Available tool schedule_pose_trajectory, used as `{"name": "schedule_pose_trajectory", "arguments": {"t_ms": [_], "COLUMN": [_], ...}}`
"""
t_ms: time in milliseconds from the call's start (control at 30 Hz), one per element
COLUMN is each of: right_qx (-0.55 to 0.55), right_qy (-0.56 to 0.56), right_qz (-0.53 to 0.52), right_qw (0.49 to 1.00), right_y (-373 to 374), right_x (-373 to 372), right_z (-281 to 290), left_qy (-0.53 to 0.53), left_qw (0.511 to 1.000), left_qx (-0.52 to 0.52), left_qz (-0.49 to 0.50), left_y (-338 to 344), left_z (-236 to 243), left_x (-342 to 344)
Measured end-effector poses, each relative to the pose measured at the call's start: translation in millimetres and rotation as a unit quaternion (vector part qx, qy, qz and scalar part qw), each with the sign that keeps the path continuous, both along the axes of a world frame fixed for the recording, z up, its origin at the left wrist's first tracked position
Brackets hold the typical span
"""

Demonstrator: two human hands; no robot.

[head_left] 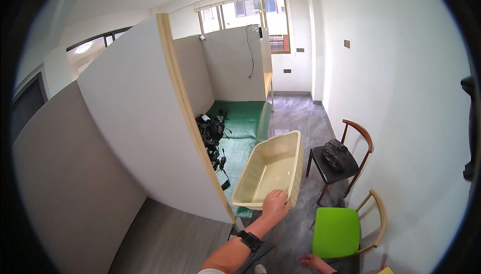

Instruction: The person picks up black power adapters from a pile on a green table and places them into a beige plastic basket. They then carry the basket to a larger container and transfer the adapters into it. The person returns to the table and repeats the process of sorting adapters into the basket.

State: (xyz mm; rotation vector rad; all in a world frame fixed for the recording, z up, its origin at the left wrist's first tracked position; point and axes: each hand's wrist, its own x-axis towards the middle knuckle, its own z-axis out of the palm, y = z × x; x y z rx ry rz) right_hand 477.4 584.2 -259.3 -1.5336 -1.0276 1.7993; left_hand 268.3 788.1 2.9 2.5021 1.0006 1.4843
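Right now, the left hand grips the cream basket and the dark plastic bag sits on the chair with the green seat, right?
Not quite: the dark plastic bag sits on the black-seated chair, as the head view shows. The left hand does grip the cream basket.

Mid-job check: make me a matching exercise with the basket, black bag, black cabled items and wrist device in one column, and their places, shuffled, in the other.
Things
1. cream basket
2. black bag
3. black cabled items
4. black wrist device

Places
A. on the dark-seated chair
B. strapped on the forearm behind the left hand
C. held at its near rim by the left hand
D. lying on the green sheet

Right pairs: 1-C, 2-A, 3-D, 4-B
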Motion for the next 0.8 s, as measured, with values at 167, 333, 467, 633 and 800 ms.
{"name": "schedule_pose_trajectory", "arguments": {"t_ms": [167, 333, 467, 633, 800], "right_qx": [-0.038, -0.089, -0.072, -0.065, -0.049], "right_qy": [-0.023, 0.100, 0.052, 0.035, 0.019], "right_qz": [-0.026, -0.182, -0.195, -0.158, -0.071], "right_qw": [0.999, 0.974, 0.977, 0.985, 0.996], "right_y": [39.8, 86.2, 124.7, 196.8, 282.6], "right_x": [15.6, 31.9, 44.8, 68.4, 98.0], "right_z": [-10.1, -26.5, -37.0, -34.2, -27.7], "left_qy": [0.008, 0.048, 0.088, 0.136, 0.210], "left_qw": [0.998, 0.988, 0.978, 0.961, 0.923], "left_qx": [0.016, -0.021, -0.045, -0.076, -0.133], "left_qz": [0.054, 0.148, 0.183, 0.230, 0.293], "left_y": [96.0, 185.2, 231.0, 276.6, 336.2], "left_z": [-20.3, -54.9, -101.8, -150.3, -161.1], "left_x": [13.9, 7.7, -3.2, -12.5, -27.0]}}
